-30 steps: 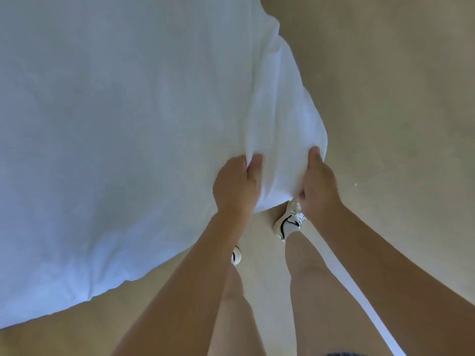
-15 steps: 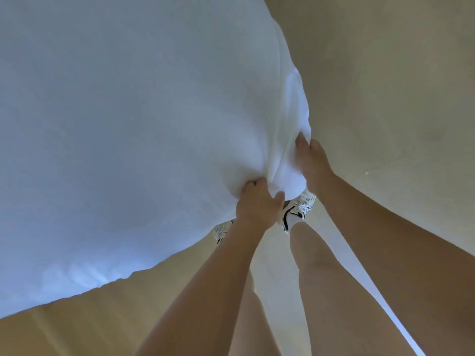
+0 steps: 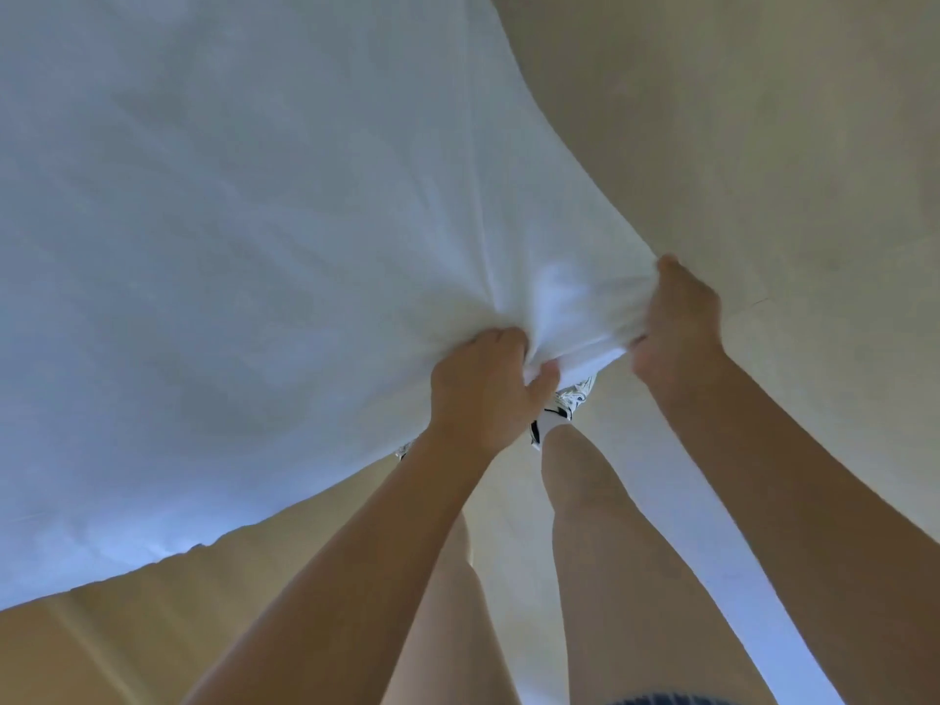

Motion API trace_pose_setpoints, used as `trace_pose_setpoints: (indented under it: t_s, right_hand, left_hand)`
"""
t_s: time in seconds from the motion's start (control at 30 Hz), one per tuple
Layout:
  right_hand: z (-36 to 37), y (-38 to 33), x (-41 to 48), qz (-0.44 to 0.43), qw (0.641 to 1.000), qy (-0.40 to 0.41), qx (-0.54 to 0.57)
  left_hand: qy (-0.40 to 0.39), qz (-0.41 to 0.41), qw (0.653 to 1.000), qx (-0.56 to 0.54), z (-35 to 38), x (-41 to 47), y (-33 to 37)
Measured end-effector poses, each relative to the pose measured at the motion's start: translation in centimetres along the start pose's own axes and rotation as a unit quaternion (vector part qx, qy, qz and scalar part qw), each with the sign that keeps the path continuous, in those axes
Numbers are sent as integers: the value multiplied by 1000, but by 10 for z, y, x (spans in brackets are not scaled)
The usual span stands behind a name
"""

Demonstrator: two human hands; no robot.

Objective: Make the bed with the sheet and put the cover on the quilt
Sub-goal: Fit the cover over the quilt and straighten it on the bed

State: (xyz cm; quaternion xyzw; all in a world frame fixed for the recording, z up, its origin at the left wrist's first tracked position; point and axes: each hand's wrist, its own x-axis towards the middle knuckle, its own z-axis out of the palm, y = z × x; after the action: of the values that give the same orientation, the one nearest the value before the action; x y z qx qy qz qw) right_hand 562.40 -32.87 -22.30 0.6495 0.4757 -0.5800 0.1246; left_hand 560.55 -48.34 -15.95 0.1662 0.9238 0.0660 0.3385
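Above the floor point(image 3: 763, 145), we find left grip point(image 3: 483, 394) and right grip point(image 3: 676, 328) clenching white bedding point(image 3: 254, 246) at one corner; task judged incomplete.

The white bedding cloth point(image 3: 229, 246) is large, soft and lightly wrinkled. It is lifted above the beige floor point(image 3: 763, 119) and spreads wide over it. One corner is bunched into folds, where the left hand point(image 3: 483, 394) and the right hand point(image 3: 681, 323) grip it. I cannot tell if it is the sheet or the cover.
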Motion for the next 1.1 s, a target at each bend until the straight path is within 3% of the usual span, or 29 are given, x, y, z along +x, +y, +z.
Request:
trace_pose_setpoints:
  t_s: [0.1,0.17,0.2,0.27,0.37,0.43,0.5,0.6,0.67,0.73,0.8,0.87,0.93,1.03,1.1]
  right_hand:
    - [-5,26,41,25,997,41,-53]
    - [17,36,59,36,996,26,-75]
    - [34,42,65,55,995,1,-78]
    - [61,51,68,78,991,-74,-78]
    - [72,71,55,38,984,-169,-38]
    - [69,70,45,49,975,-214,19]
    - [63,67,46,103,979,-158,75]
    - [43,79,60,57,998,-25,33]
    - [32,92,69,75,996,11,-49]
    - [44,85,67,95,987,-42,-121]
    - [60,82,73,58,978,-48,-196]
    - [67,68,79,40,989,-43,-138]
    - [61,47,71,-49,981,-63,-176]
    - [65,7,48,-124,959,-168,-193]
    - [76,-20,33,-116,954,-232,-148]
  left_hand:
    - [-96,-6,995,-4,11,-6,2]
    - [-143,-140,974,-110,21,0,-5]
    - [-143,-227,943,-196,25,4,-9]
    - [-106,-374,847,-362,29,13,-14]
    - [-92,-469,684,-551,33,18,-11]
    - [-49,-480,636,-603,38,17,-8]
    - [13,-475,626,-618,40,15,-6]
    - [44,-463,644,-607,43,14,-1]
    - [-3,-449,701,-555,46,5,10]
    - [-37,-391,806,-444,48,-3,15]
    - [-24,-339,878,-336,42,-1,13]
    - [-4,-293,915,-277,31,14,4]
    - [-4,-261,943,-206,19,29,-3]
    - [-39,-223,969,-102,7,38,-4]
    - [-49,-190,978,-70,-1,36,-4]
